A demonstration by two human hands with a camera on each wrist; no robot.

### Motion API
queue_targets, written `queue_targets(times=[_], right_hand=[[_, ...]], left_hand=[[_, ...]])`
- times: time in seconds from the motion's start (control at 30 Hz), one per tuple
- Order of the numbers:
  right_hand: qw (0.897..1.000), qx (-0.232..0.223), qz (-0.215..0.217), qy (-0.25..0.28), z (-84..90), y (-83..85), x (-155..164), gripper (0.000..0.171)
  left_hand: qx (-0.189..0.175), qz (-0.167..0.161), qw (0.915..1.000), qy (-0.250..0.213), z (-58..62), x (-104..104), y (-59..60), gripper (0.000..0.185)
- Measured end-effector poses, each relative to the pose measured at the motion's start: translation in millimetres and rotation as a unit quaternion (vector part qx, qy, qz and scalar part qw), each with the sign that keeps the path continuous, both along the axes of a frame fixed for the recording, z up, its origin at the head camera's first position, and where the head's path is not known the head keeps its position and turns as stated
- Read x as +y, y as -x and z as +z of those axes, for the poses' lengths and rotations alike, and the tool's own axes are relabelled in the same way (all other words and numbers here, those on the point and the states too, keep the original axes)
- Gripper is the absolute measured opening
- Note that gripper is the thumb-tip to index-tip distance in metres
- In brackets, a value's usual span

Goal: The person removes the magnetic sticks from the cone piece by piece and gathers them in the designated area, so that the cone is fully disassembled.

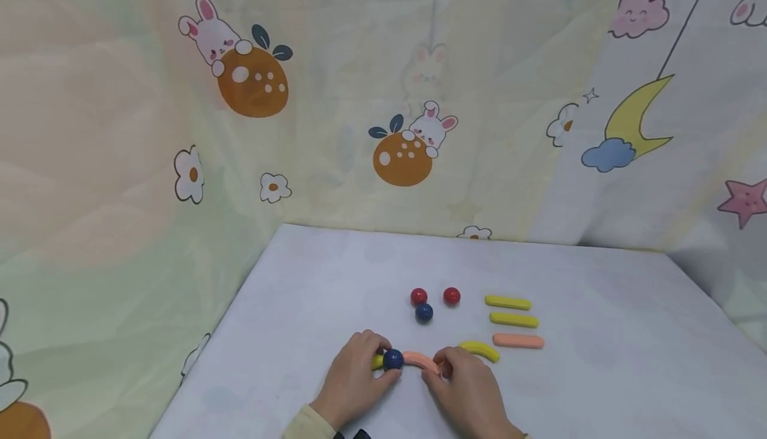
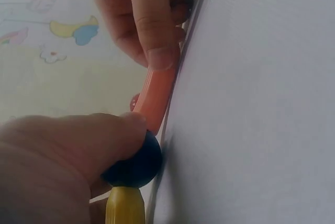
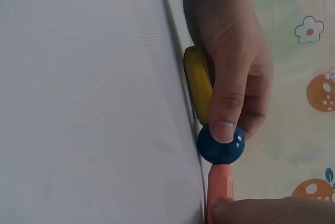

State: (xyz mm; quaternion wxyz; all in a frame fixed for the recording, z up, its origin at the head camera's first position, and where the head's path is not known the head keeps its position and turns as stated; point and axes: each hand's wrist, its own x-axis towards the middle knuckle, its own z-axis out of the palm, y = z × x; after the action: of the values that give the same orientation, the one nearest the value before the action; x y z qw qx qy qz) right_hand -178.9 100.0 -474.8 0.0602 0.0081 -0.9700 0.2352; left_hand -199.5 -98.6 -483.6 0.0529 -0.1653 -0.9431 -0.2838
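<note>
Between thumb and fingers, my left hand [image 1: 355, 378] pinches a glossy dark blue ball [image 1: 393, 359] low at the table. A yellow rod [image 3: 197, 85] meets the ball on its left side, partly covered by that hand in the head view. On the ball's right, one end of a curved salmon-pink rod [image 1: 419, 360] touches or nearly touches it; the left wrist view shows almost no gap. My right hand [image 1: 470, 386] pinches the far end of this pink rod. Just behind the right hand lies a curved yellow rod [image 1: 481, 350].
Beyond the hands sit two red balls [image 1: 452, 296] and another dark blue ball [image 1: 424, 313]. To their right lie two straight yellow rods [image 1: 513, 320] and a straight salmon-pink rod [image 1: 518, 341]. A printed cloth [image 1: 335, 92] hangs behind the white table [image 1: 599, 372].
</note>
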Motion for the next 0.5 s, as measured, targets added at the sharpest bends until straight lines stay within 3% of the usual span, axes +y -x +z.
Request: queue_targets(times=[0.33, 0.5], right_hand=[[0.999, -0.016, -0.045, 0.023, -0.7, -4.0, 19, 0.021], [0.996, -0.006, -0.078, 0.042, -1.4, -10.8, 46, 0.021]], left_hand=[[0.01, 0.054, 0.9985, 0.0, -2.4, 1, 2.4, 0.034], [0.009, 0.056, 0.9984, 0.0, -3.1, 0, 3.8, 0.035]])
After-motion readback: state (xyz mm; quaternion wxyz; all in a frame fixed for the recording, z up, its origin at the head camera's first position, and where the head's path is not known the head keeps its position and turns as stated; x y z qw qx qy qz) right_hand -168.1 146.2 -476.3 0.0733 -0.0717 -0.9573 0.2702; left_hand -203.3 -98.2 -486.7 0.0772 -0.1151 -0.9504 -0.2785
